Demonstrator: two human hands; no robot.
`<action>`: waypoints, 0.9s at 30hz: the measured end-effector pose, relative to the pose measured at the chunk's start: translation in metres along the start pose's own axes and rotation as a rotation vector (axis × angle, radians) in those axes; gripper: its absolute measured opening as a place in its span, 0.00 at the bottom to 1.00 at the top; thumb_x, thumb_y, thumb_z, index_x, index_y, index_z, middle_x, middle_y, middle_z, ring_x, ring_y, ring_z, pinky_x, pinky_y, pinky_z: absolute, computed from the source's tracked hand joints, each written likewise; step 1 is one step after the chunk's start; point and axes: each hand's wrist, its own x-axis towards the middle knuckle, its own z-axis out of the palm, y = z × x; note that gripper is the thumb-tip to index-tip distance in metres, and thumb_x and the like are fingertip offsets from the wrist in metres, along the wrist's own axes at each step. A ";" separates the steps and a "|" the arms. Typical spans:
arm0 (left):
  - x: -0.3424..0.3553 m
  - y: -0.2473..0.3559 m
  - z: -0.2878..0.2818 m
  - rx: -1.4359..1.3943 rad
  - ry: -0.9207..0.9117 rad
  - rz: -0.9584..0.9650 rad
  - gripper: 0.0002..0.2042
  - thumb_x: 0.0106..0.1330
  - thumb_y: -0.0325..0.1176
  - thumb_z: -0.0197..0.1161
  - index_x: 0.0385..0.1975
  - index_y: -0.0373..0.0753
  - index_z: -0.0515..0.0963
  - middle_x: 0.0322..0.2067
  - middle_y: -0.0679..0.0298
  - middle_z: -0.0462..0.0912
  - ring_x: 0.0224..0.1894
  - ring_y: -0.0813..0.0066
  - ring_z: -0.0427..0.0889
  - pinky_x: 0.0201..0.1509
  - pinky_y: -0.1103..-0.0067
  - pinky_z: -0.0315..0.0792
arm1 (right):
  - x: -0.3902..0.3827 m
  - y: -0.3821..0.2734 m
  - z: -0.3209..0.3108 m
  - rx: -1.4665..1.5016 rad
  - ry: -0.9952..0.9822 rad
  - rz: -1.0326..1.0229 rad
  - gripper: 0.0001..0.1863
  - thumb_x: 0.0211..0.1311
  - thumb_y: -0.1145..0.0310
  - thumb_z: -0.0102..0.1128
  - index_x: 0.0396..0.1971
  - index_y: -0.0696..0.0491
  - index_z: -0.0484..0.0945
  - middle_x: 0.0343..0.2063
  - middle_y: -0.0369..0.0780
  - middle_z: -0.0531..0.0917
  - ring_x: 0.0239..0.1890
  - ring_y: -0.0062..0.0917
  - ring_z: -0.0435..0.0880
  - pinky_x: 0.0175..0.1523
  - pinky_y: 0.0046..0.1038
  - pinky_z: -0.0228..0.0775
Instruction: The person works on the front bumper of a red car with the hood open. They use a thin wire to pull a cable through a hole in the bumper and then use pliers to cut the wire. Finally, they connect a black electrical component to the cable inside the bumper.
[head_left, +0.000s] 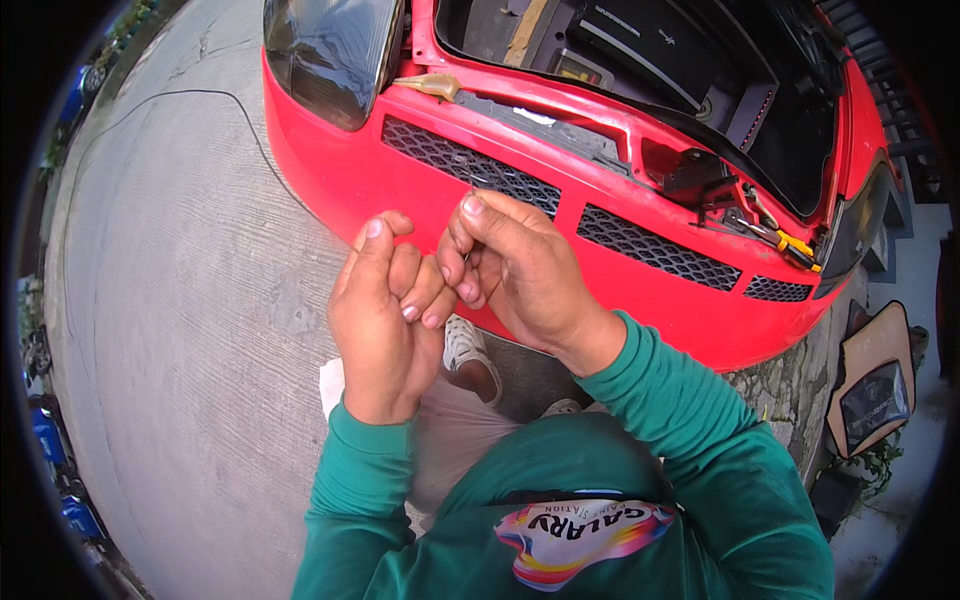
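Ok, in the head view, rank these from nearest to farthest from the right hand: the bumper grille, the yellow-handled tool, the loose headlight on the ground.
From the right hand:
1. Bumper grille, just above the fingers.
2. Yellow-handled tool, to the right on the car's front edge.
3. Loose headlight, far right on the ground.

Both hands, left (385, 310) and right (510, 265), raised together, fingertips pinched, in front of red bumper (640, 290) grille (470, 165).

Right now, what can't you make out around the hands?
- Head view: whatever the right hand pinches is too small and covered by its fingertips.
- Left hand: palm side hidden, seen from behind.
- Bumper centre: blocked by both hands.
- Tools on the car: too small to identify.
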 end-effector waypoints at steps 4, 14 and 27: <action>-0.031 0.027 -0.022 0.032 0.038 0.084 0.12 0.92 0.40 0.50 0.54 0.37 0.74 0.18 0.78 0.55 0.18 0.89 0.55 0.18 0.85 0.55 | -0.009 0.022 0.023 0.094 -0.147 0.120 0.21 0.92 0.54 0.47 0.45 0.57 0.79 0.38 0.43 0.86 0.33 0.22 0.81 0.42 0.25 0.77; -0.066 0.103 -0.091 0.101 0.090 0.273 0.14 0.91 0.42 0.52 0.60 0.37 0.75 0.20 0.78 0.55 0.19 0.90 0.57 0.17 0.87 0.56 | -0.025 0.030 0.032 -0.845 -0.015 -0.137 0.15 0.78 0.75 0.62 0.60 0.60 0.79 0.53 0.48 0.88 0.38 0.26 0.90 0.44 0.30 0.83; -0.073 0.100 -0.107 0.088 0.110 0.345 0.16 0.92 0.45 0.51 0.59 0.39 0.75 0.21 0.77 0.55 0.20 0.89 0.58 0.19 0.87 0.57 | 0.044 0.019 0.035 -1.057 -0.340 -0.343 0.17 0.76 0.74 0.65 0.61 0.57 0.85 0.41 0.44 0.89 0.33 0.25 0.86 0.43 0.32 0.82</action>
